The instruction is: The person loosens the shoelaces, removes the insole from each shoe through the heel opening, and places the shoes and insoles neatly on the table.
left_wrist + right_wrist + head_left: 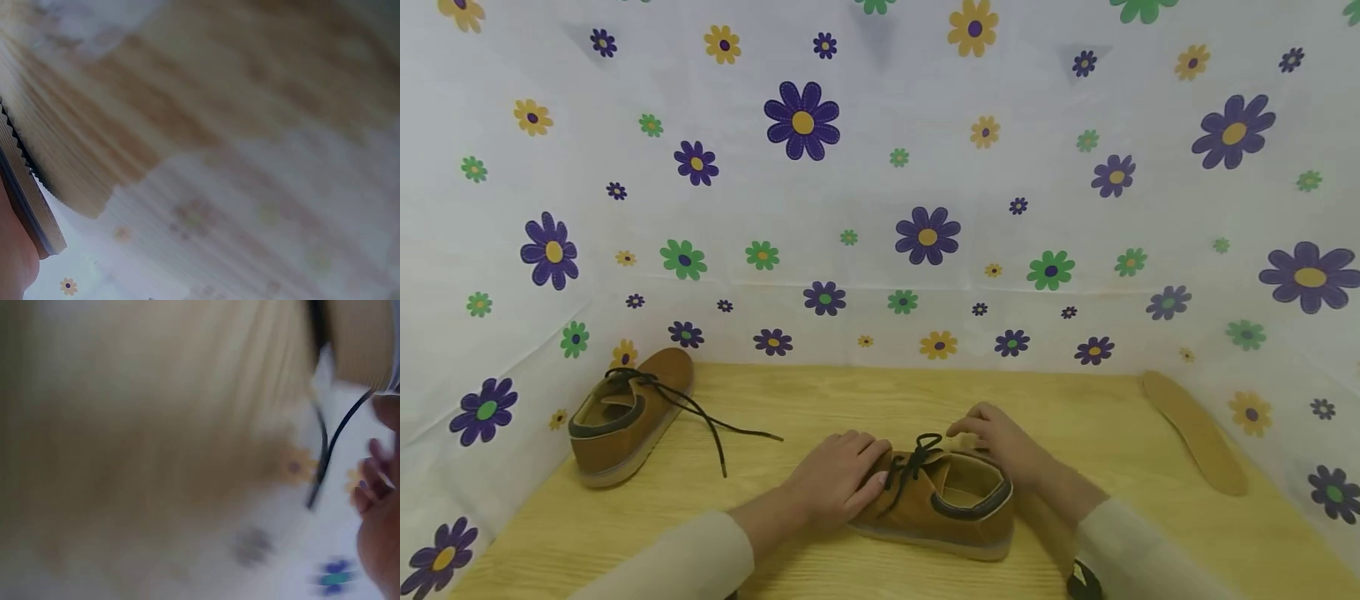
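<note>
A brown shoe (955,508) with a dark padded collar lies across the front of the table, its toe to the left. Its dark laces (917,458) are tied in a bow with standing loops. Over the toe lies my left hand (842,479), fingers across the top and thumb on the near side, holding it. My right hand (1000,442) hovers by the far side of the shoe opening, fingers loosely bent near the laces and holding nothing. In the right wrist view, dark lace strands (334,440) hang close to the fingers.
A matching brown shoe (617,433) with loose, untied laces stands at the back left. A tan insole (1195,433) lies at the right edge of the wooden table (820,392). A flowered white cloth (865,200) rises behind and at both sides.
</note>
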Tool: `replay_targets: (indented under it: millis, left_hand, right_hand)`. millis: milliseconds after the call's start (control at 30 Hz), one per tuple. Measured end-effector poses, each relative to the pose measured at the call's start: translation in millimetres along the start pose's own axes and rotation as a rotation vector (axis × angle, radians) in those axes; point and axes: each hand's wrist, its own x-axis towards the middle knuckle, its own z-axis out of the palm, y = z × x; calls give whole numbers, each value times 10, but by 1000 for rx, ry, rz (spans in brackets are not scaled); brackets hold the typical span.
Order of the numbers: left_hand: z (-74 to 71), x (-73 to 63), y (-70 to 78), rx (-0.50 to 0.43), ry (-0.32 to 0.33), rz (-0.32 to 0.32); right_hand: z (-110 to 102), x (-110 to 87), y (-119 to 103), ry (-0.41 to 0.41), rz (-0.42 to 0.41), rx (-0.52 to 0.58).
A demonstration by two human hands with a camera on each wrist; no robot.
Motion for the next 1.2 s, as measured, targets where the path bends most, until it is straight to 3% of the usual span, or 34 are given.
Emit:
replay_targets:
  millis: [67,100,200,367,533,700,933,1067,1200]
  left_hand:
    - [4,7,20,-7,-2,-3]
    - [9,11,23,-6,0,-3]
    - [15,27,24,-4,5,-1]
    - [32,33,11,13,22,11]
    - [21,27,19,26,13,12]
    - [-7,10,32,25,2,6]
    - [-25,37,21,9,-23,-7]
    - [-32,50,18,9,-8,-7]
    - [-13,40,40,9,-8,5]
  right_hand:
    - [-30,29,-12,19,-100,-157]
    - [-44,34,4,48,-201,-280]
    - [-57,59,-12,64,-283,-376]
    - [-51,63,-17,37,-324,-429]
    - [-77,40,-22,-51,-313,-391]
    - [-76,36,-27,-68,-357,-410]
    - [-81,68,-14,64,-463,-481]
    - [-80,80,6,146,-457,-552]
    - [-64,40,30,161,-415,-591]
